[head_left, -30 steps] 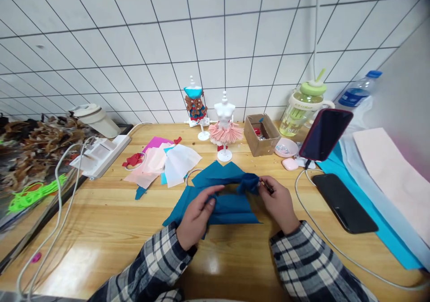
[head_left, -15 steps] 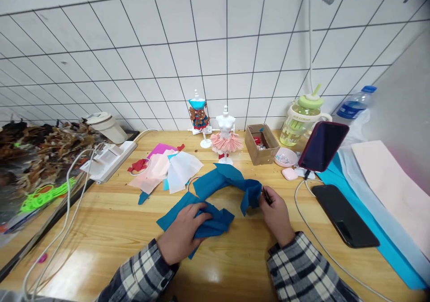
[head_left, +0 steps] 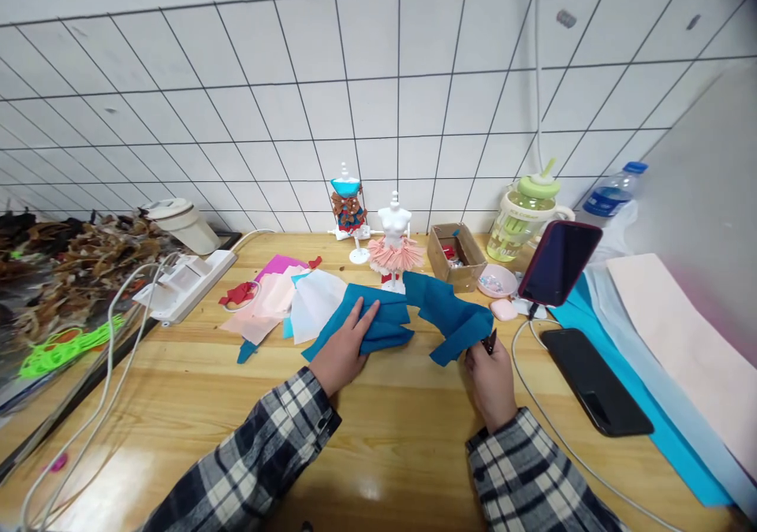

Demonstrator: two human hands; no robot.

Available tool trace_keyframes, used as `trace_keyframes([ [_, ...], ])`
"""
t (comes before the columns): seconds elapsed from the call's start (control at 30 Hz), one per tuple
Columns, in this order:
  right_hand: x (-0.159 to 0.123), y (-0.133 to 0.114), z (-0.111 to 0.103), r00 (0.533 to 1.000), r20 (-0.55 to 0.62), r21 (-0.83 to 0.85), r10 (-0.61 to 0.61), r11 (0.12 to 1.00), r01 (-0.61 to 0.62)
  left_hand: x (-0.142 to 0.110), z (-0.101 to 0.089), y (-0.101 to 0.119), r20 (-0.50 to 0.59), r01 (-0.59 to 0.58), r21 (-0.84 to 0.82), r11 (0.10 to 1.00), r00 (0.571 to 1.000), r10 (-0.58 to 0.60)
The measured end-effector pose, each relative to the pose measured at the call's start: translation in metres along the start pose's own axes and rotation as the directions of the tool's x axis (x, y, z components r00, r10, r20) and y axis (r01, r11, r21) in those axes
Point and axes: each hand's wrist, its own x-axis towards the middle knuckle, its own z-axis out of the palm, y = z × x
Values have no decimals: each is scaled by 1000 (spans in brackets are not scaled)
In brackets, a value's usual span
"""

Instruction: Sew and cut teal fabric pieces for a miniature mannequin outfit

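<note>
My left hand lies with fingers stretched over a folded piece of blue crepe paper, pressing it on the table. My right hand is closed around a small dark pointed tool, mostly hidden by the fingers. A separate, curled strip of blue crepe paper reaches to its fingertips, which grip its near edge. Behind the papers stands a white mini dress form with a pink ruffled skirt. A second dress form farther back wears a blue and brown outfit.
Pink, white and magenta paper pieces lie at the left, near a power strip with white cables. Toward the right stand a small cardboard box, a pink dish, a propped phone, a flat phone and a green-lidded bottle.
The blue paper has parted into two pieces. My left hand has carried one piece away from me, its fingers straightening on top. My right hand has shifted slightly right with the strip.
</note>
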Motion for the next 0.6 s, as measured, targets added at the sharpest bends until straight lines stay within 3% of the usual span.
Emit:
trace_keyframes([
  [0.07, 0, 0, 0, 1000, 9, -19, 25, 1000, -24, 8, 5, -2, 22, 49, 31, 998, 999, -49],
  [0.2, 0, 0, 1, 999, 26, -46, 32, 998, -31, 15, -1, -1, 10, 36, 115, 993, 999, -38],
  [0.3, 1, 1, 2, 999, 37, -69, 25, 997, -23, 10, -16, 0, -52, 29, 117, 993, 998, -23],
  [0.4, 2, 2, 2, 998, 52, -90, 19, 996, -14, -3, -46, -6, -163, 102, 161, 982, 984, -76],
  [0.47, 3, 3, 2, 998, 63, -88, 25, 996, -20, -14, -74, -14, -309, 208, 217, 954, 941, -135],
  [0.6, 3, 2, 2, 996, 82, -45, 35, 999, -32, -32, -121, -37, -638, 474, 326, 818, 749, -179],
])
